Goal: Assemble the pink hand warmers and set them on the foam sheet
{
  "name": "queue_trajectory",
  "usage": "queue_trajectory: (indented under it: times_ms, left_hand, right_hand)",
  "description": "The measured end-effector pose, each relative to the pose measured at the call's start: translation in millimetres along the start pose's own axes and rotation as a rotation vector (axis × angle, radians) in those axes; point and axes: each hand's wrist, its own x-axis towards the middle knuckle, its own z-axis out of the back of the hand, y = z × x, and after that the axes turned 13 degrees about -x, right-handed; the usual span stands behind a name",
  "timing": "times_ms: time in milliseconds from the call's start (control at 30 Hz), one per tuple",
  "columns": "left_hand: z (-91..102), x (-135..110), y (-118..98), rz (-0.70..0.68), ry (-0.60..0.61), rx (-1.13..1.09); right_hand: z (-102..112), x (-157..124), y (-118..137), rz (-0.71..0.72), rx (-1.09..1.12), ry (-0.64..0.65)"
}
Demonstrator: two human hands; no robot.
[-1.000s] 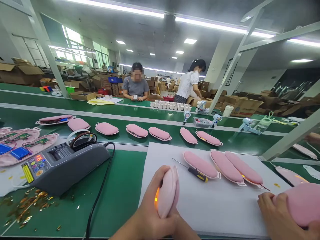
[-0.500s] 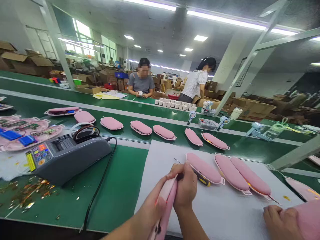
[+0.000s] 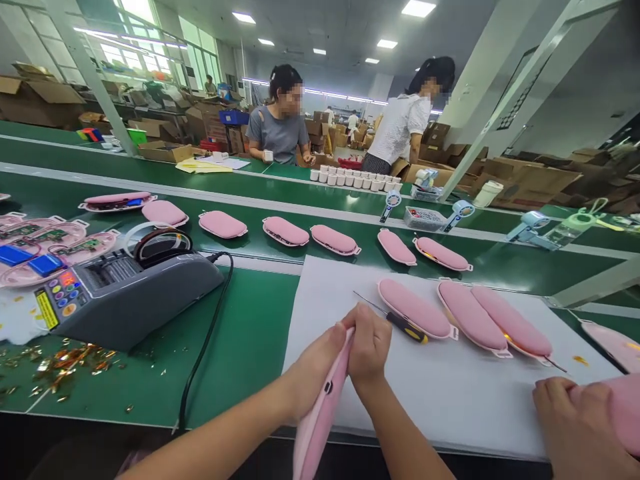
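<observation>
A pink padded oblong case (image 3: 326, 417) is held on edge between my two hands, its seam turned up and a small dark slot or button in it. My left hand (image 3: 311, 370) wraps round its left side. On the right side, near the top end, my right hand (image 3: 369, 343) grips with curled fingers. Just beyond my hands, a screwdriver (image 3: 407, 328) with a black and yellow handle lies on the white sheet (image 3: 425, 387). Beside it rests another pink case (image 3: 415, 309), with two more pink cases (image 3: 473, 319) to its right.
A co-worker's hand (image 3: 565, 417) touches a pink case at the right edge. Left stands a grey tape dispenser (image 3: 135, 293) with a black cable (image 3: 213, 340), near tape scraps (image 3: 75, 363). Pink cases (image 3: 223, 225) line the green bench. Open cases with blue batteries (image 3: 45, 263) lie left.
The halves of the pink case in my hands have come together; the glowing gap between them no longer shows. The view has shifted. A person across the bench has turned and moved their hands apart.
</observation>
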Motion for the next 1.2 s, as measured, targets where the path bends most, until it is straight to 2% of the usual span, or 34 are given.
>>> queue_trajectory:
  times_ms: [133,200,267,300,367,467,533,700,767,900,967,1067,1200]
  left_hand:
    - [19.8,3,-11,0.078,0.034,0.370]
    - [32.8,-4,-8,0.013,0.015,0.567]
    - [45.3,-10,2,-0.118,-0.112,0.692]
    - [50.6,-12,9,-0.176,-0.196,0.725]
    - [58.1,-13,23,-0.248,-0.332,0.764]
    - [61.2,-9,33,-0.312,-0.410,0.807]
    - [60.1,-6,34,-0.344,-0.424,0.826]
    - [59.2,-4,34,-0.387,-0.363,0.803]
    - [58.5,-4,38,-0.456,-0.354,0.796]
    - [52.6,3,48,-0.673,-0.483,0.809]
    - [49.5,9,51,-0.719,-0.545,0.804]
    - [47.8,14,52,-0.732,-0.571,0.791]
    - [47.8,11,48,-0.677,-0.526,0.861]
  right_hand:
    - [-1,12,-24,-0.180,-0.078,-0.154]
    - [3,15,-36,-0.252,-0.127,-0.245]
    - [8,13,-45,-0.291,-0.166,-0.257]
    - [11,10,-48,-0.282,-0.186,-0.220]
    - [17,0,-51,-0.158,-0.272,-0.083]
    - [26,-16,-51,0.164,-0.479,0.085]
    - [29,-24,-49,0.282,-0.566,0.090]
    - [23,-30,-42,0.357,-0.665,0.078]
    - [17,-31,-40,0.397,-0.695,0.069]
    - [4,-31,-35,0.372,-0.708,-0.045]
    - [-2,-31,-32,0.335,-0.712,-0.083]
    - [-4,-29,-30,0.297,-0.710,-0.067]
    - [6,-26,-32,0.316,-0.707,0.009]
